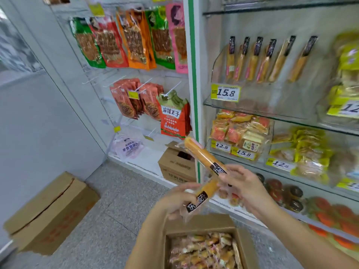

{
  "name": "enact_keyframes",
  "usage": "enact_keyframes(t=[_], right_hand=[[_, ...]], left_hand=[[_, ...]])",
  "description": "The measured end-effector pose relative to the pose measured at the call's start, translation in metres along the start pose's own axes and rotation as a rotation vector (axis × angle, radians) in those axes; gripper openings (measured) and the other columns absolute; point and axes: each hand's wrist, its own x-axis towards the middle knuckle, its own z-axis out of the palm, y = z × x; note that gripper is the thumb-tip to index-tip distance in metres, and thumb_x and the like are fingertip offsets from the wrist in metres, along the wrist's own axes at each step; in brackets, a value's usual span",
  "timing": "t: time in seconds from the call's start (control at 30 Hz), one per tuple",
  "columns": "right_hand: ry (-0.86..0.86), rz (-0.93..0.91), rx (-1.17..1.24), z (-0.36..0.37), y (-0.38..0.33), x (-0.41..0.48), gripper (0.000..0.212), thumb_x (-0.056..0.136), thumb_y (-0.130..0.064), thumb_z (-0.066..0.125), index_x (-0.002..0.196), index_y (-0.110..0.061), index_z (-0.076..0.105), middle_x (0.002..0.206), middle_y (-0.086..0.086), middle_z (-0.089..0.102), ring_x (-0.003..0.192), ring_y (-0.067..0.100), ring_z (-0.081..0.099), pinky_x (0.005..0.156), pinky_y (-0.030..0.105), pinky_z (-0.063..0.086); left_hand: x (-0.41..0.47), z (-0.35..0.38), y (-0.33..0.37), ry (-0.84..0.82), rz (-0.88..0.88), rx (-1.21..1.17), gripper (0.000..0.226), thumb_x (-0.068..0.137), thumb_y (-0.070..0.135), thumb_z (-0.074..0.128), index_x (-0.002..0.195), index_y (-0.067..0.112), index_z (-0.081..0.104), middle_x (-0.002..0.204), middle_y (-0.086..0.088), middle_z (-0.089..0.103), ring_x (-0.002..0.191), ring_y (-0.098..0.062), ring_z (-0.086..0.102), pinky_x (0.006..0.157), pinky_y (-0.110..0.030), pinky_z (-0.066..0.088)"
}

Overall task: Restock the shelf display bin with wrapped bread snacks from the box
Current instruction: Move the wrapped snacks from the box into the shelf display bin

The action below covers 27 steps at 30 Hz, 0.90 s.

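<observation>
Above the box (206, 225), the lower bread snack (210, 188) is pinched by the left hand (174, 202) and the upper bread snack (200, 152) is gripped by the right hand (245, 186).

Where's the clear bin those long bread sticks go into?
In the head view the bin sits upper right on the glass shelf, behind the 15.8 price tag, holding six sticks, left of the yellow packs.
</observation>
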Motion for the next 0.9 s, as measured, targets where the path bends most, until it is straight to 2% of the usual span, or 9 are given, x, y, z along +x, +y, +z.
enact_keyframes(t=[0.17, 0.27, 0.37, 0.47, 0.53, 0.63, 0.73, 0.83, 0.9], right_hand=[[0.217, -0.298, -0.097, -0.026, -0.067, -0.018, 0.026, 0.072, -0.011, 0.078, 0.094, -0.021, 0.067, 0.094, -0.001, 0.066, 0.075, 0.003, 0.065, 0.067, 0.013, 0.049], [0.332, -0.450, -0.196, -0.038, -0.104, -0.026, 0.022, 0.067, -0.022, 0.083, 0.082, -0.030, 0.069, 0.076, 0.013, 0.058, 0.070, 0.005, 0.054, 0.071, 0.022, 0.042], [0.376, -0.542, -0.183, -0.042, -0.131, -0.034, 0.020, 0.071, -0.015, 0.080, 0.082, -0.027, 0.067, 0.081, 0.003, 0.067, 0.069, 0.009, 0.060, 0.071, 0.026, 0.047], [0.449, -0.623, -0.178, -0.045, -0.153, -0.041, 0.019, 0.079, -0.010, 0.073, 0.088, -0.024, 0.064, 0.083, -0.005, 0.067, 0.064, -0.003, 0.060, 0.057, 0.007, 0.044], [0.479, -0.664, -0.194, -0.051, -0.162, -0.044, 0.019, 0.080, -0.014, 0.074, 0.093, -0.023, 0.063, 0.093, -0.007, 0.067, 0.075, -0.012, 0.059, 0.063, 0.008, 0.045], [0.525, -0.714, -0.219, -0.062, -0.171, -0.044, 0.026, 0.077, -0.021, 0.076, 0.098, -0.026, 0.062, 0.112, -0.011, 0.064, 0.105, -0.003, 0.056, 0.084, 0.020, 0.044], [0.608, -0.813, -0.245, -0.073, -0.180, -0.039, 0.029, 0.079, -0.017, 0.074, 0.103, -0.025, 0.059, 0.108, -0.013, 0.063, 0.101, -0.007, 0.057, 0.079, 0.008, 0.042], [0.723, -0.880, -0.338, -0.088, -0.191, -0.025, 0.031, 0.080, -0.014, 0.073, 0.103, -0.026, 0.057, 0.109, -0.010, 0.062, 0.104, 0.005, 0.057, 0.083, 0.013, 0.044], [0.769, -0.883, -0.456, -0.102, -0.200, -0.008, 0.032, 0.081, -0.011, 0.072, 0.104, -0.027, 0.056, 0.110, -0.009, 0.059, 0.099, 0.011, 0.057, 0.075, 0.007, 0.042]], left_hand=[[-0.026, 0.005, 0.060, 0.097, 0.110, 0.115, 0.021, 0.080, -0.008, 0.058, 0.092, 0.008, 0.065, 0.080, -0.010, 0.070, 0.067, -0.024, 0.061, 0.060, -0.032, 0.053], [-0.041, 0.007, 0.099, 0.212, 0.223, 0.220, 0.016, 0.070, -0.001, 0.069, 0.083, 0.008, 0.067, 0.072, -0.011, 0.070, 0.063, -0.027, 0.063, 0.065, -0.037, 0.056], [-0.054, 0.010, 0.135, 0.301, 0.326, 0.260, 0.041, 0.053, 0.012, 0.082, 0.091, 0.008, 0.068, 0.091, -0.017, 0.071, 0.083, -0.036, 0.068, 0.085, -0.047, 0.055], [-0.056, 0.016, 0.163, 0.363, 0.455, 0.230, 0.021, 0.076, 0.001, 0.073, 0.096, 0.005, 0.065, 0.090, -0.017, 0.068, 0.076, -0.033, 0.068, 0.072, -0.038, 0.059], [-0.055, 0.024, 0.178, 0.418, 0.560, 0.218, 0.015, 0.078, 0.002, 0.072, 0.091, 0.007, 0.065, 0.087, -0.013, 0.066, 0.069, -0.028, 0.067, 0.070, -0.035, 0.058], [-0.048, 0.035, 0.198, 0.487, 0.691, 0.200, 0.016, 0.077, 0.006, 0.074, 0.090, 0.012, 0.065, 0.083, -0.001, 0.062, 0.072, -0.023, 0.065, 0.075, -0.034, 0.057], [-0.035, 0.049, 0.218, 0.564, 0.811, 0.209, 0.022, 0.076, 0.014, 0.076, 0.094, 0.019, 0.064, 0.094, 0.001, 0.061, 0.089, -0.021, 0.064, 0.080, -0.034, 0.055], [-0.016, 0.064, 0.236, 0.625, 0.906, 0.203, 0.029, 0.077, 0.015, 0.076, 0.104, 0.013, 0.064, 0.104, -0.001, 0.061, 0.093, -0.014, 0.057, 0.072, -0.023, 0.044], [-0.001, 0.074, 0.247, 0.650, 0.942, 0.195, 0.030, 0.078, 0.015, 0.075, 0.105, 0.013, 0.064, 0.101, 0.002, 0.060, 0.097, -0.017, 0.058, 0.076, -0.024, 0.040]])
